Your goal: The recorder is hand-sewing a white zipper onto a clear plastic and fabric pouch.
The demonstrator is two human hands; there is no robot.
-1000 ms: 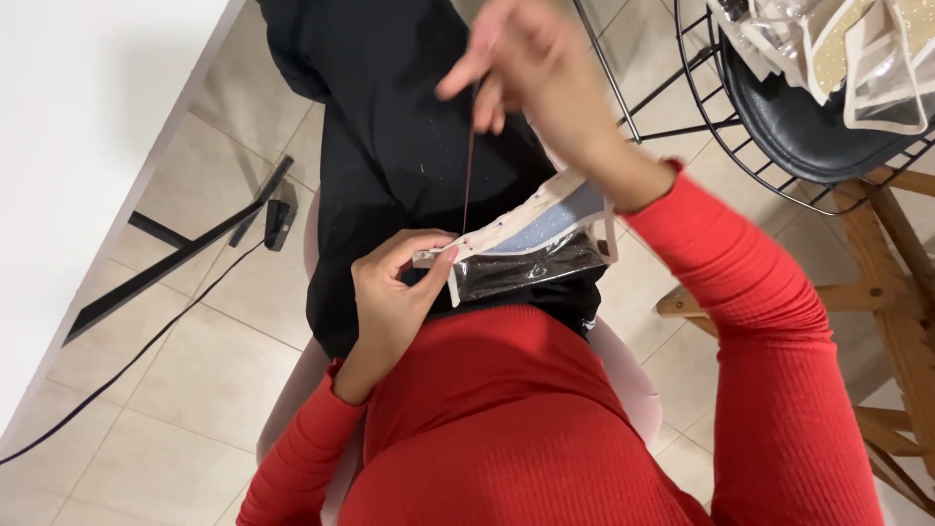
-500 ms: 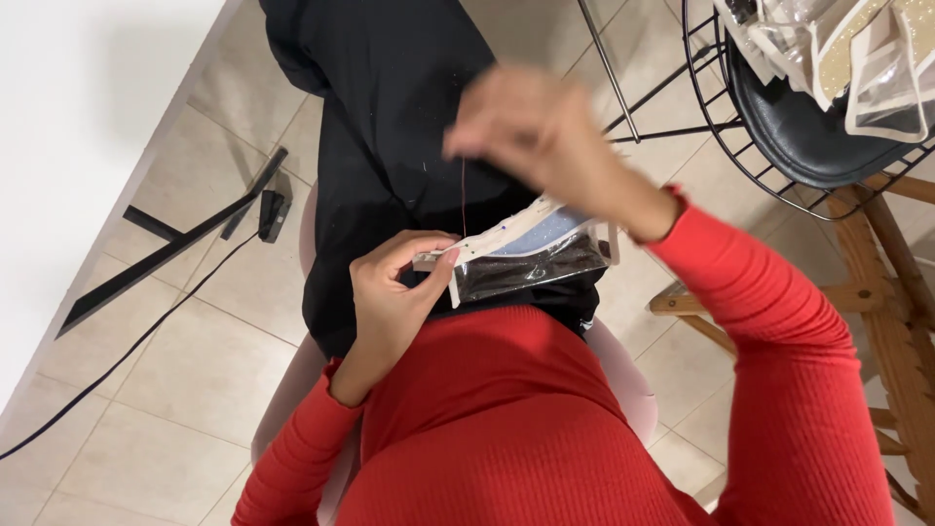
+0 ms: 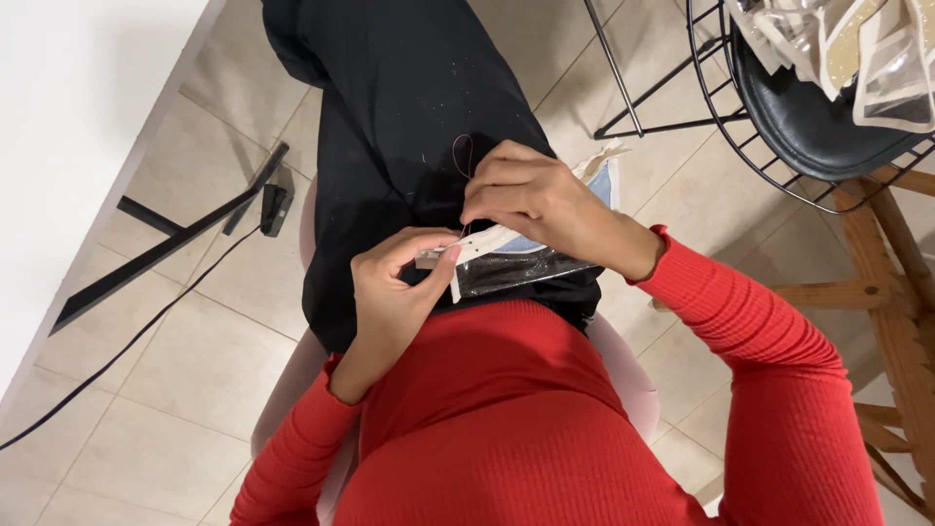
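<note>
I sit on a chair, in a red ribbed top and black trousers. My left hand [image 3: 397, 284] pinches the near-left corner of a small clear pouch [image 3: 516, 265] with white trim, a pale blue lining and a dark shiny face, held over my lap. My right hand [image 3: 534, 200] rests on the pouch's top edge, fingers closed on a needle too small to see clearly. A thin dark thread [image 3: 465, 156] loops up from those fingers against the trousers.
A black wire chair [image 3: 808, 117] at the upper right carries several more clear white-trimmed pouches [image 3: 867, 49]. A wooden stool frame [image 3: 891, 282] stands at the right. A black metal table leg and a cable [image 3: 156, 302] cross the tiled floor at left, beside a white tabletop [image 3: 68, 127].
My right hand has come down from high above the lap to the pouch's edge, and the thread that was pulled taut now hangs in a slack loop. The left hand kept its hold.
</note>
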